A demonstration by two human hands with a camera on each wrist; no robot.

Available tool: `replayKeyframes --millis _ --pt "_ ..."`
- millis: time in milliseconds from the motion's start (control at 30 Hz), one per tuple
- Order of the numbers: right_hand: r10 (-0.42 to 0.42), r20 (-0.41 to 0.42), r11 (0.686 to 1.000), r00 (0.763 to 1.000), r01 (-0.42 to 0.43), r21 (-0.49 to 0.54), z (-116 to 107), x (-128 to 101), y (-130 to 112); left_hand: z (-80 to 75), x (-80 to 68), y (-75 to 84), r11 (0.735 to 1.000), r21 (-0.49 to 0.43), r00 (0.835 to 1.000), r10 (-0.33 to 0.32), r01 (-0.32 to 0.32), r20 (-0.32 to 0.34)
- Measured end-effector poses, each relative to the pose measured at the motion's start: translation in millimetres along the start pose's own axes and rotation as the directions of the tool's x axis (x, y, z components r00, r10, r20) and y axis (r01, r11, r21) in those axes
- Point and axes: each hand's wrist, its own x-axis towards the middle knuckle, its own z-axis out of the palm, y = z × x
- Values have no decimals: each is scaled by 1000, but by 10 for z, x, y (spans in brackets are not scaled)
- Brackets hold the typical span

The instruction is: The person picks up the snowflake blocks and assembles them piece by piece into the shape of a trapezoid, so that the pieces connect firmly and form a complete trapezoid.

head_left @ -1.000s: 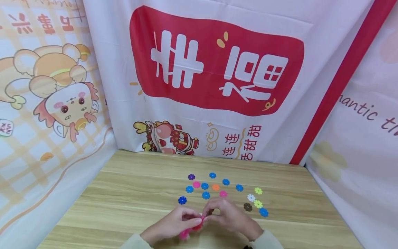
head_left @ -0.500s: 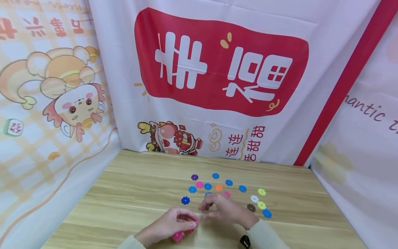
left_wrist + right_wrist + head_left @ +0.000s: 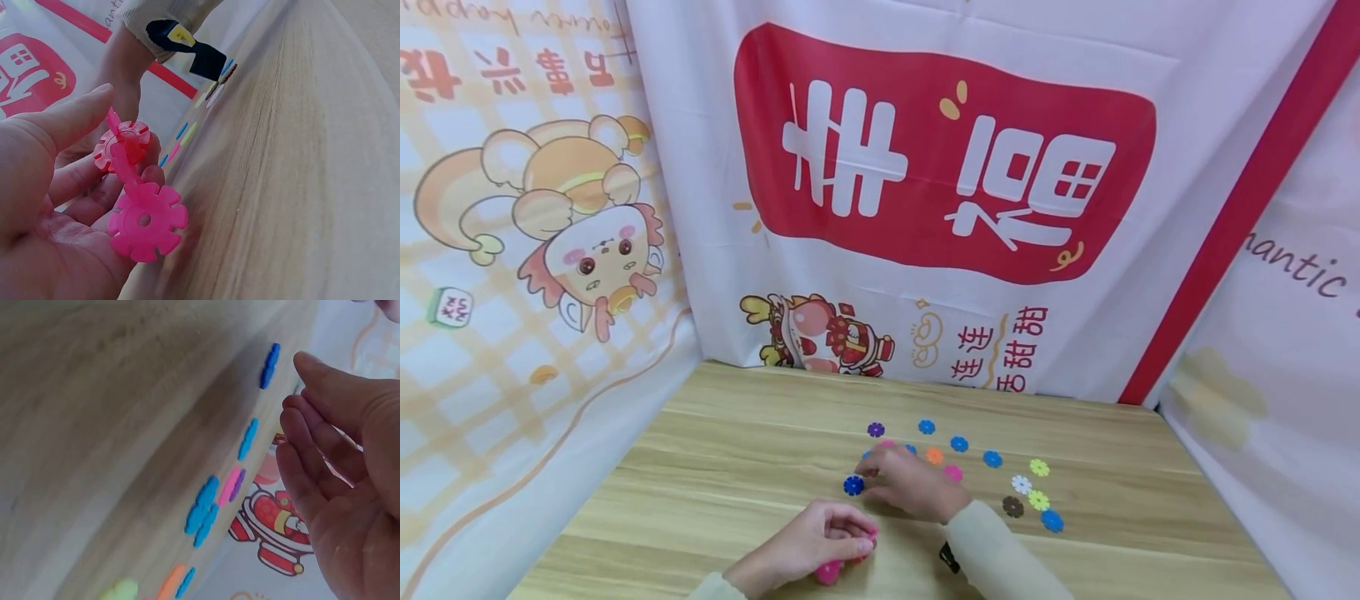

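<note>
head view | left hand [image 3: 808,546] fingers curled round joined pink snowflake discs [image 3: 134,200], low over table [image 3: 715,467] | right hand [image 3: 910,487] fingers apart, empty, over dark blue disc [image 3: 853,485] | risk: loose pink joint may pop apart; fingertips could scatter flat discs beside them

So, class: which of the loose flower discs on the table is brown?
The brown disc, the only dark one, lies flat between the white disc and a blue disc.
</note>
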Motion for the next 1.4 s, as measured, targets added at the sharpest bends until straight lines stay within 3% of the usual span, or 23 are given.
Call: replayKeyframes --millis 267,667,1000,1400 --pt "5 -2 998 1000 -6 -66 129 168 3 -1 3 16 1000 -22 1000 -6 6 8" --pt "47 28 999 999 -47 -2 155 174 27 4 9 25 999 -31 999 -34 34 15" --pt "149 -12 960 989 -142 241 26 -122 151 27 43 -3 999 0 999 -35 35 -13" --pt "156 -103 923 982 -108 370 -242 -587 170 111 162 51 997 76 997 -4 10 -74"
